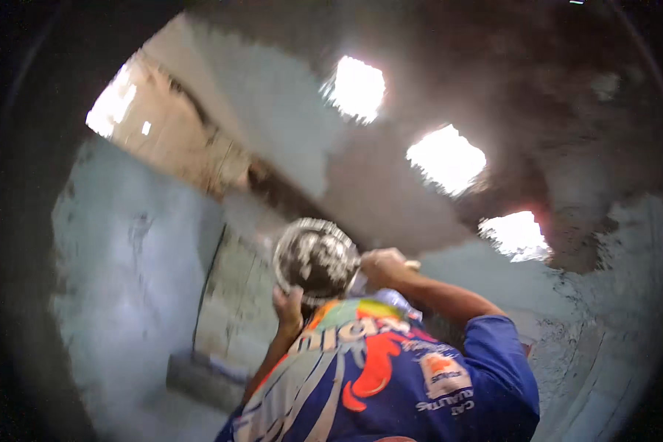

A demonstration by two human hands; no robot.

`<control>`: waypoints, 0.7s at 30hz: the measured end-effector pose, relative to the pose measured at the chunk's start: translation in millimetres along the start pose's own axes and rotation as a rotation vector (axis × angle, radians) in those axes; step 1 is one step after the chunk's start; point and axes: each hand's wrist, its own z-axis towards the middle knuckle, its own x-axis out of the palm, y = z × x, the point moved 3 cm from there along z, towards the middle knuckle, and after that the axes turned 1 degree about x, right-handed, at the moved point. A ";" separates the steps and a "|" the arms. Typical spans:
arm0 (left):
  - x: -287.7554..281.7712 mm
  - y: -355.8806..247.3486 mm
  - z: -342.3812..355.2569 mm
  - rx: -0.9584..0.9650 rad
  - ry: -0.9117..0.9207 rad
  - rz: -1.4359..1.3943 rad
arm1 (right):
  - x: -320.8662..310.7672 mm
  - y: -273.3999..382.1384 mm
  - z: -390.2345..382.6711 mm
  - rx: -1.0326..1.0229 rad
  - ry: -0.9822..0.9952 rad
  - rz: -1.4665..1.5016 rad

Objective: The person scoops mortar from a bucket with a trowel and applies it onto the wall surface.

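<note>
A round bucket or bowl (pixel 317 259) with a pale, speckled rim is held in front of my chest. Its dark inside is smeared with whitish patches. My left hand (pixel 289 306) grips the near left side of its rim, thumb up. At the right edge of the bucket, my right hand (pixel 385 269) is closed around a tool whose pale handle end (pixel 412 265) sticks out past the fist. The working end of that tool is hidden or blurred beside the bucket. My blue printed shirt (pixel 412 368) fills the lower middle.
A blue-grey painted wall (pixel 136 272) rises on the left. Dark brown patches (pixel 390 184) cover the surface ahead, with three glaring bright openings (pixel 449 158). A brownish recess (pixel 177 125) lies upper left. A grey block-like thing (pixel 206 379) is at lower left.
</note>
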 end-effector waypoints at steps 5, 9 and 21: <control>-4.4 -3.9 -5.9 -0.027 -0.207 0.157 | -13.8 5.7 -10.4 -0.003 -0.070 0.065; -77.4 71.1 26.6 0.060 -0.258 0.318 | -96.5 58.6 -4.8 -0.177 -0.163 0.180; -37.8 4.3 10.4 -0.102 -0.114 0.735 | -269.6 11.8 -106.1 -0.273 -0.011 0.769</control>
